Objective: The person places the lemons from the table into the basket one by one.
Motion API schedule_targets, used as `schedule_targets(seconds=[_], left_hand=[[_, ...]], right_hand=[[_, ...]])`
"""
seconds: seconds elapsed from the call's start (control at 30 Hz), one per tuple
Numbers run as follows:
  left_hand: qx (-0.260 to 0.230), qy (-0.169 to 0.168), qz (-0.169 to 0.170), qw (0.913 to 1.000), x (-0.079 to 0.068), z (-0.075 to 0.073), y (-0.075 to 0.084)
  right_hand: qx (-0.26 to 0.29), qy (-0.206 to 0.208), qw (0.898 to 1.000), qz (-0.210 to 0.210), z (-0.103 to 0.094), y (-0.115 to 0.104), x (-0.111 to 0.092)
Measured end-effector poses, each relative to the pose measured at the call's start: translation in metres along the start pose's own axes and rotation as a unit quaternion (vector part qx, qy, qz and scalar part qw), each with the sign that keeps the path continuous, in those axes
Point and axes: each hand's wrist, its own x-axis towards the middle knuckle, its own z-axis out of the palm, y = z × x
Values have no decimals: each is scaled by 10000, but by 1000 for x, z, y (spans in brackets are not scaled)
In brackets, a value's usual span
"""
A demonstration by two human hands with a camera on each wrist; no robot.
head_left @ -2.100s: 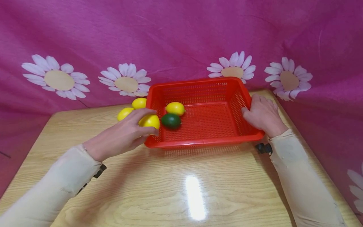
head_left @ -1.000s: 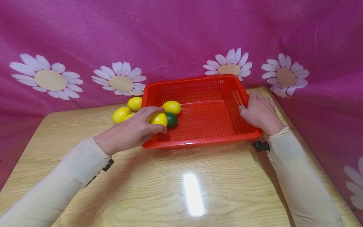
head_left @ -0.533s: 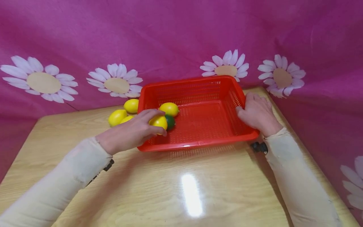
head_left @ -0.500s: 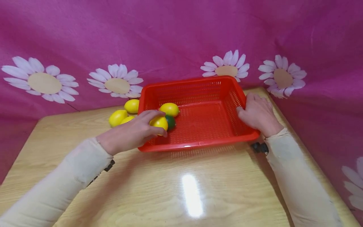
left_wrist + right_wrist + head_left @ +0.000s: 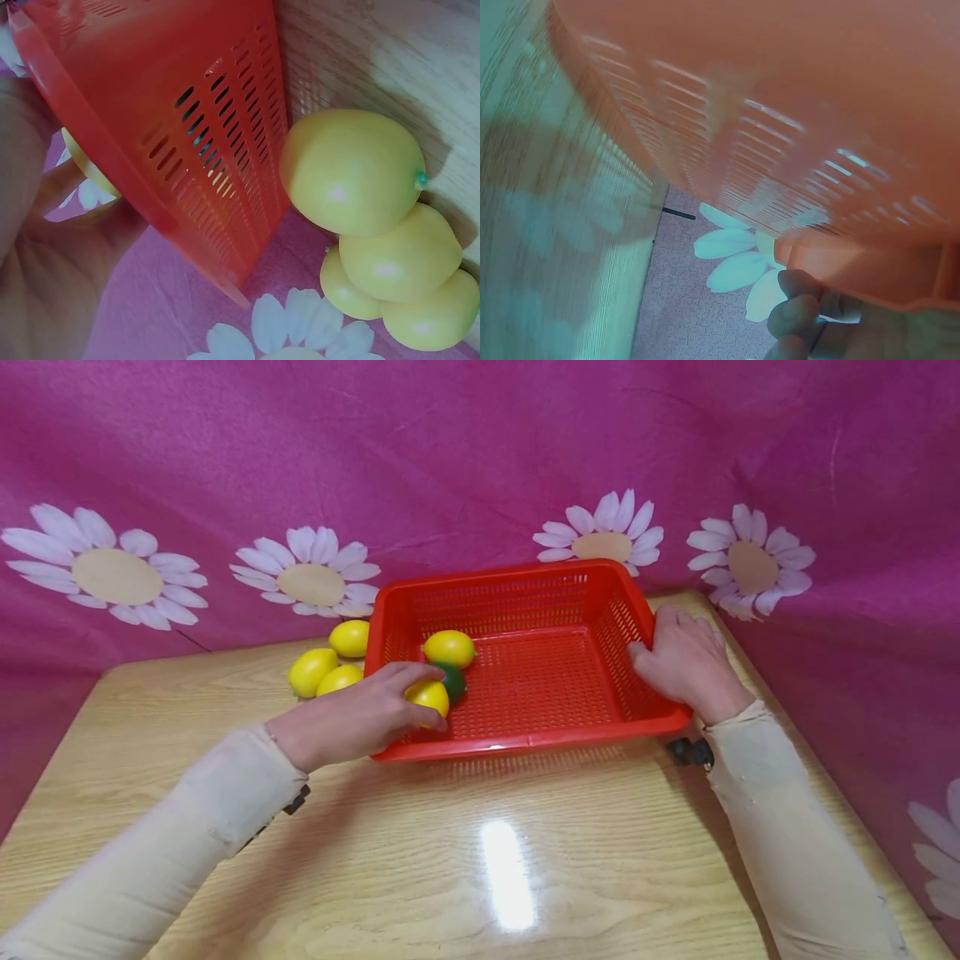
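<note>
My left hand (image 5: 360,714) reaches over the left rim of a red plastic basket (image 5: 525,741) and grips a yellow lemon (image 5: 430,700) between thumb and fingers. Right beside that lemon, inside the basket, lie a dark green lemon-shaped fruit (image 5: 453,683), partly covered by it, and a second lemon (image 5: 450,648). At the opposite end my right hand (image 5: 693,660) holds the basket's right rim, thumb on the inside; in the right wrist view its curled fingertips (image 5: 795,311) show under the rim. The left wrist view sees the lemon in my hand only partly, behind the rim.
Several more lemons (image 5: 352,172) lie clustered on the wooden table (image 5: 420,860) against the outside of the basket's left wall. Behind the table hangs a magenta cloth (image 5: 450,460) with white daisies, which also runs along the right side.
My left hand has carried the lemon rightward over the left rim into the basket, and latterly a little toward the near side. My right hand stays on the right rim.
</note>
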Motion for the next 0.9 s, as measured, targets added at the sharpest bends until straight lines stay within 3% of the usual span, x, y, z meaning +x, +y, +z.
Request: schedule_targets(seconds=[0.27, 0.9], left_hand=[[-22, -415, -129, 9991, 4, -2, 2], [-130, -1034, -415, 9937, 14, -4, 3]], right_hand=[[30, -10, 10000, 13, 0, 1, 0], [-39, 34, 10000, -33, 1, 3, 1]])
